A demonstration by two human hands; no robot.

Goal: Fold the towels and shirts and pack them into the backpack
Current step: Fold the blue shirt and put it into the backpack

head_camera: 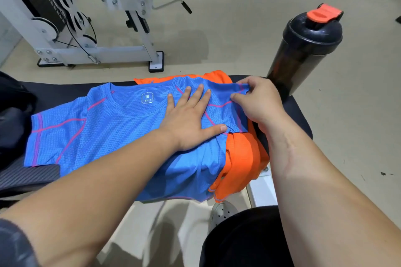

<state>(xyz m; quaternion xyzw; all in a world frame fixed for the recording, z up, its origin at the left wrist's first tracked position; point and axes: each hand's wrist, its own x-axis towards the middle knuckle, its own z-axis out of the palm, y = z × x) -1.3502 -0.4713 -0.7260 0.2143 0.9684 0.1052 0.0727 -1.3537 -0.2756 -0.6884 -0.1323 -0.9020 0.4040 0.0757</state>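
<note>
Hidden or cut off:
- A dark fabric mass [13,115] sits at the table's left end, cropped by the frame. Cannot tell whether it is the backpack.
- The orange shirt [243,158] is mostly buried under the blue shirt [108,128]. Only a strip shows at the far edge, and a bunched part spills over the near right corner.
- The lower part of the shaker bottle [303,50] is masked by the right grip [258,102].
- The right fingertips are tucked into the cloth and only partly seen.
- The print under the "M" on the size label [147,98] is too small to read.
- A grey perforated shoe [221,212] shows on the floor, half hidden by a black-clad leg.

Blue shirt:
- It lies flat on the black padded table [65,91].
- The collar points to the far edge. The hem hangs over the near edge.
- The long axis runs far to near.
- One sleeve is spread toward the left end.

Grips, both bare hands:
- The left grip [188,119] is released, with palm down and fingers straight and splayed. It presses on the chest just right of the collar.
- The right grip pinches the other sleeve's edge between thumb and fingers, near the far right corner.

Beyond the table:
- A white gym machine [86,17] stands on the floor past the far edge.
- The shaker bottle, black with an orange cap, stands upright at the far right corner.
</note>
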